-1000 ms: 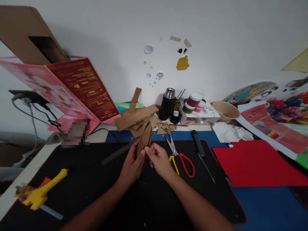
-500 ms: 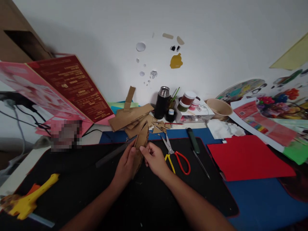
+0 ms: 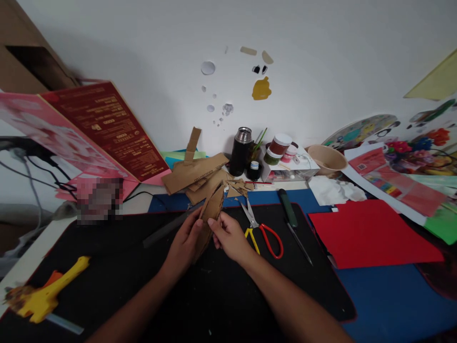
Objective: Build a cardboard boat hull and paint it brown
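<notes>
A narrow, pointed cardboard piece [image 3: 212, 206] with rough cut edges is held up between both hands over the black mat [image 3: 117, 281]. My left hand [image 3: 186, 238] grips its left side, thumb along the face. On the right edge, my right hand [image 3: 228, 236] pinches it between thumb and curled fingers. Just right of that hand lie scissors [image 3: 254, 223] with one yellow and one red handle, blades apart. A green-handled knife [image 3: 288, 209] rests farther right. Partly behind my left hand is a dark ruler-like strip [image 3: 167, 229].
Cardboard scraps [image 3: 196, 174] are heaped at the back, beside a black thermos [image 3: 240, 155] and paint jars [image 3: 280, 145]. Red paper [image 3: 371, 233] lies on the right, near crumpled tissue [image 3: 335, 190]. At the left are a yellow glue gun [image 3: 53, 293] and a standing red-and-pink folder [image 3: 107, 128].
The view has shifted very slightly. Both hands keep their hold on the cardboard piece, which is turned a little so its pointed tip leans slightly farther right.
</notes>
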Tool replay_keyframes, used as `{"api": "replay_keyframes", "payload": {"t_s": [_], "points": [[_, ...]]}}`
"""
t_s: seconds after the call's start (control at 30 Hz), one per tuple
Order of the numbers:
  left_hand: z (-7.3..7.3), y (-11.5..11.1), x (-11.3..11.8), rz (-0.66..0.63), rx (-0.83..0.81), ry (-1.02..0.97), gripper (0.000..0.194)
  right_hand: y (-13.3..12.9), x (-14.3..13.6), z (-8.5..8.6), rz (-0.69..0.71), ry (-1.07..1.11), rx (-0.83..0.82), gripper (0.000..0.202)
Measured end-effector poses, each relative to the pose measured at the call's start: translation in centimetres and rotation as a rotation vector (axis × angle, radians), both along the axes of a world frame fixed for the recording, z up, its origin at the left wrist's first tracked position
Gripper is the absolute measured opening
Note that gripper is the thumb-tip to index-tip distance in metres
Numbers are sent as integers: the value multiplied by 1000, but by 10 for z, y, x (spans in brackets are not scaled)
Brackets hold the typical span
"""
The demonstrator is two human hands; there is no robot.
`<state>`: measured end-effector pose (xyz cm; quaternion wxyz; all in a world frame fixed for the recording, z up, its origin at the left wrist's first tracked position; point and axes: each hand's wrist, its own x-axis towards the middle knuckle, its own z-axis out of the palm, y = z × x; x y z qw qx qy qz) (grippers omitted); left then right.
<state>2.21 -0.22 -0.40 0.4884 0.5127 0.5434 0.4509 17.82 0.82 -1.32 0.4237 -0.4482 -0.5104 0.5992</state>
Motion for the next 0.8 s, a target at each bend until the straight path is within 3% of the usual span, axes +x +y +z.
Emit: {"api": "replay_keyframes", "payload": {"t_s": [0.23,0.47,0.8], "points": [[3,0,2,-3,50,-19,61,-1,-4,-4,-61,-4,-2,56],[-1,1,1,50,23,-24,63,1,-1,7,-139,66,26,54],[-4,2,0,29,12,-92,60,4,2,11,-261,119,53,46]]}}
